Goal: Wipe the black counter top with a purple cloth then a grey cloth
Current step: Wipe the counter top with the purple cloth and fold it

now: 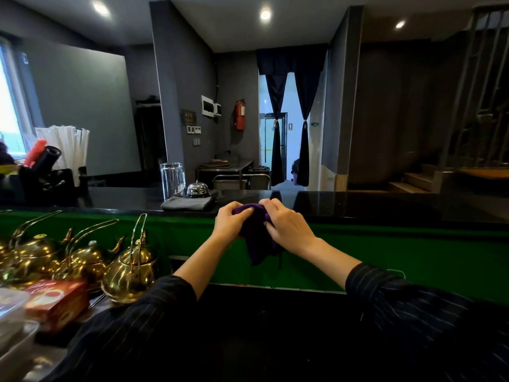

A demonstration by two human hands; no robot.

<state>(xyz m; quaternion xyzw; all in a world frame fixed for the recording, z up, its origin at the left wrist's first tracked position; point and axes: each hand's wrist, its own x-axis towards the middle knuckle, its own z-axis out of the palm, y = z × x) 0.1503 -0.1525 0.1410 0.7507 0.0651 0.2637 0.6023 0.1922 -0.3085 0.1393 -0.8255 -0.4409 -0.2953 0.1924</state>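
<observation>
Bunching the purple cloth (257,235), both hands' fingers (271,206) clamp it above the black table (358,206), probably folding a wiping pad.

Ahead of me the walls (91,106) are a flat dark grey, lit by round ceiling lights (265,14) recessed along the top of the frame. At the far left edge a window (8,106) glares with daylight. A grey pillar (179,86) stands left of centre, with a red fire extinguisher (240,114) hung on the wall just beyond it. In the middle of the frame, dark curtains (292,119) tied back frame a bright doorway. Below and left of them sits a steel table (225,165). At the right, wooden stairs (413,180) climb behind metal railings (482,78).
</observation>
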